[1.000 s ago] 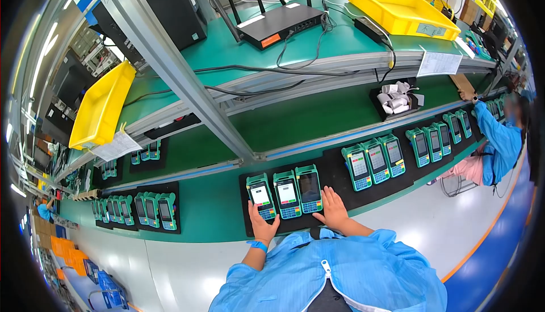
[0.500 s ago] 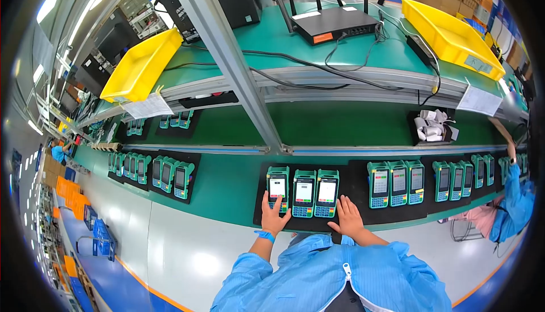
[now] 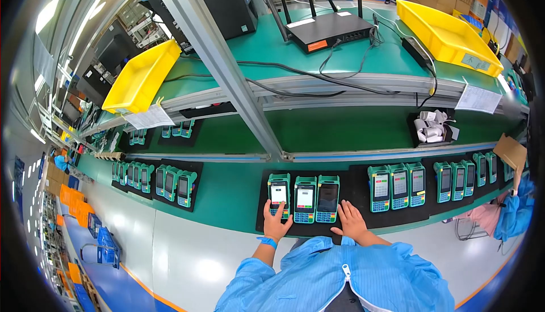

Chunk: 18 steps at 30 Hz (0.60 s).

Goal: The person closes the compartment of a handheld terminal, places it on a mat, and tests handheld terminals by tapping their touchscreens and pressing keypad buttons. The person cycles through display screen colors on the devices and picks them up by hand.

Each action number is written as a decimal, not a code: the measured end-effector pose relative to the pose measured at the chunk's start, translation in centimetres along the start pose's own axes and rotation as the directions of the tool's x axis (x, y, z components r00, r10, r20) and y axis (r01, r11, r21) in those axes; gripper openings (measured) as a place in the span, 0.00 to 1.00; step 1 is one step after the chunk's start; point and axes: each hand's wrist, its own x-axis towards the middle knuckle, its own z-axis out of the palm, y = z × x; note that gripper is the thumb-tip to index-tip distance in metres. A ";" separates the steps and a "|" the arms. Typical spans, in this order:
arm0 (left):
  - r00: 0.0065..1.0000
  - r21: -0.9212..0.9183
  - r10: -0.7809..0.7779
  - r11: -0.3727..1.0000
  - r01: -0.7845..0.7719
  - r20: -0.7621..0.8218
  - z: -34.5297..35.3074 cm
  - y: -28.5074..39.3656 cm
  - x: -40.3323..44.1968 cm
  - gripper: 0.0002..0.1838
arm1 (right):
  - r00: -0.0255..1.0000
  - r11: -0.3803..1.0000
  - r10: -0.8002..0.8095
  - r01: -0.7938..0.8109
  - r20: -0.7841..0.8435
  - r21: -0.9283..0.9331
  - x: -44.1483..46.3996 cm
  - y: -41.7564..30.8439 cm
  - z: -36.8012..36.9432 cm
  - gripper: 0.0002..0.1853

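Three terminals (image 3: pixel 305 200), keypads (image 3: pixel 304 215) nearest, long axes pointing away — left hand (image 3: pixel 276 227) on one, right hand (image 3: pixel 353 223) beside another — fingers apart

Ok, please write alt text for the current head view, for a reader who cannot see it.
A person's left hand over the leftmost of three green handheld terminals on a bench, right hand beside the rightmost, whose screen is dark. More terminals lie in groups on black mats; the shelf above holds a router and yellow trays.
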 end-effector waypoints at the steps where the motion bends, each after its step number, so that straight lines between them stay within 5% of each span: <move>1: 1.000 0.011 0.009 1.000 -0.009 -0.002 0.0 0.0 0.0 0.39 | 1.000 1.000 0.004 -0.004 0.002 0.005 0.0 -0.1 -0.1 0.53; 7: 0.997 -0.085 0.013 0.996 -0.020 -0.078 0.7 -0.5 -0.3 0.51 | 1.000 1.000 0.006 -0.006 0.018 -0.002 0.0 -0.2 -0.4 0.52; 18: 0.991 -0.119 0.029 0.992 -0.045 -0.130 0.3 -0.5 -0.2 0.51 | 0.997 0.998 0.055 -0.057 0.060 0.030 0.1 -1.1 -1.5 0.52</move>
